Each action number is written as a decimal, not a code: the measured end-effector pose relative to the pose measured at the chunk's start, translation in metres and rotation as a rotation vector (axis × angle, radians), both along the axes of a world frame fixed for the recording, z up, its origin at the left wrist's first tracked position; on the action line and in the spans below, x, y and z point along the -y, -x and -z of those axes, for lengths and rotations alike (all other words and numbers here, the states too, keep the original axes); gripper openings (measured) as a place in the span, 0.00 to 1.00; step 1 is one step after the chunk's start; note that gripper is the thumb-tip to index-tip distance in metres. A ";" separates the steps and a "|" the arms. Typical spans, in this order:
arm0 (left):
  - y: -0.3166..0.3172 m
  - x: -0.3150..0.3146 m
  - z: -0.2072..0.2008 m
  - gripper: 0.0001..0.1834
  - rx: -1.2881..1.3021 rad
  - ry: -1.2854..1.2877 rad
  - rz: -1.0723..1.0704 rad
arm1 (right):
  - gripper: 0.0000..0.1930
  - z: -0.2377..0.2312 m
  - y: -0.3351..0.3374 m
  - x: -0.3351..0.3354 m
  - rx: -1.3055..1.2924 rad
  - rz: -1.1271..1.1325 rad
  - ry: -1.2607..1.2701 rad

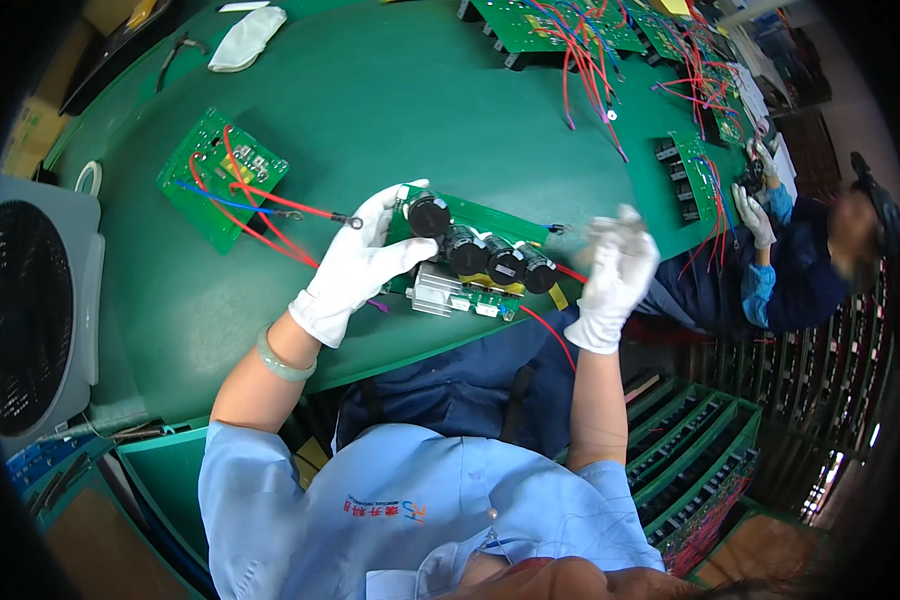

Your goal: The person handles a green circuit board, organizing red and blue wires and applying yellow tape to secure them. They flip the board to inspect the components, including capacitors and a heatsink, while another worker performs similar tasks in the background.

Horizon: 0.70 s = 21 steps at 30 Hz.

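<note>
My white-gloved left hand (355,270) grips the left end of a green circuit board (505,225), with the thumb against its parts. A row of black cylindrical capacitors (505,263) stands on the board, beside a finned silver heat sink (436,291). Red wires (550,330) run from the board's right side. Off that right end, my gloved right hand (615,282) is raised, its fingers smeared by motion; whether they hold anything is unclear. Beyond my left hand, another green board (202,150) lies on the table with red and blue wires ending in ring terminals.
A grey fan-like unit (82,300) stands at the far left. A white glove (247,40) and black-handled cutters (173,58) lie at the back left. Wired boards (525,30) sit at the back right. At right, a co-worker's gloved hands (755,215) are near another board (688,165). A green rack (745,420) stands lower right.
</note>
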State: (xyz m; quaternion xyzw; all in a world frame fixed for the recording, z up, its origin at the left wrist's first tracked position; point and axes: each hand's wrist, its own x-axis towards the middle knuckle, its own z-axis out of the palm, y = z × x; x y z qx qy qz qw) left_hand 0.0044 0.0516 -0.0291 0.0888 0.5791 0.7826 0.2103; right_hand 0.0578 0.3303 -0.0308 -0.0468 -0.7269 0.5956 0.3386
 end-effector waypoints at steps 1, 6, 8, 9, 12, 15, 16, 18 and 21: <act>0.000 0.000 -0.001 0.37 0.002 0.014 -0.003 | 0.18 0.011 0.003 -0.004 0.079 -0.127 -0.007; -0.003 0.002 -0.004 0.36 0.039 0.059 -0.011 | 0.13 -0.005 -0.024 -0.011 0.244 -0.074 -0.109; -0.002 0.001 -0.001 0.36 0.037 0.053 -0.033 | 0.14 -0.008 -0.030 -0.021 0.091 -0.016 -0.293; -0.004 0.002 0.000 0.36 0.041 0.054 -0.034 | 0.14 -0.013 -0.034 -0.022 0.093 -0.001 -0.396; -0.005 0.004 0.003 0.37 0.050 0.047 -0.040 | 0.13 -0.024 -0.054 -0.018 0.111 0.012 -0.563; -0.007 0.002 0.002 0.36 -0.020 0.049 -0.061 | 0.15 -0.015 -0.075 -0.017 0.098 -0.051 -0.552; -0.006 0.003 0.003 0.36 -0.036 0.070 -0.058 | 0.16 -0.015 -0.080 -0.009 0.093 -0.057 -0.471; -0.006 0.002 -0.001 0.36 -0.010 0.076 -0.053 | 0.17 -0.020 -0.082 -0.012 0.134 -0.145 -0.576; -0.006 0.003 -0.002 0.38 0.035 0.037 -0.043 | 0.16 -0.008 -0.096 -0.011 0.180 -0.221 -0.548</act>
